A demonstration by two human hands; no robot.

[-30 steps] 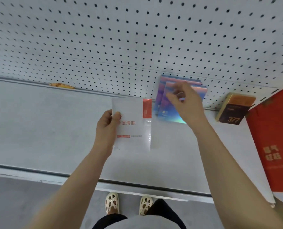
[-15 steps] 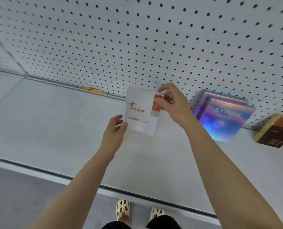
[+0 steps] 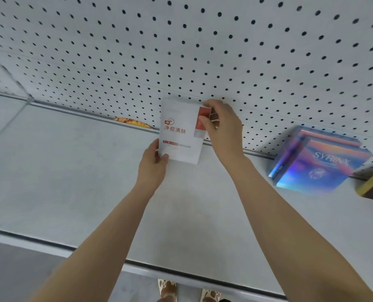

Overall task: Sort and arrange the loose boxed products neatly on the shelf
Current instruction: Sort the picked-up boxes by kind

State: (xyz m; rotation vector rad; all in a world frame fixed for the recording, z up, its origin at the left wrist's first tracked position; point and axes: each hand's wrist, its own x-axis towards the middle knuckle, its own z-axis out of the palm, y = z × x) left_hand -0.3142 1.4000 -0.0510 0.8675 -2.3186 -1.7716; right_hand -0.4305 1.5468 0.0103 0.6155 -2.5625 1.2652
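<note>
White skincare box: left hand pinches near corner, right hand grips far-right edge, steadying it upright against pegboard.

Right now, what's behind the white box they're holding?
Behind the white box stands the pegboard wall, with the shelf below. An orange thing peeks out at the shelf's back edge to its left. Whatever lies directly behind the box is covered.

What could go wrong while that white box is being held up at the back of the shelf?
1. The white box is pinched only at two corners, by the left hand and right hand, so it might slip.
2. The blue boxes lean tilted against the pegboard and could slide down.
</note>
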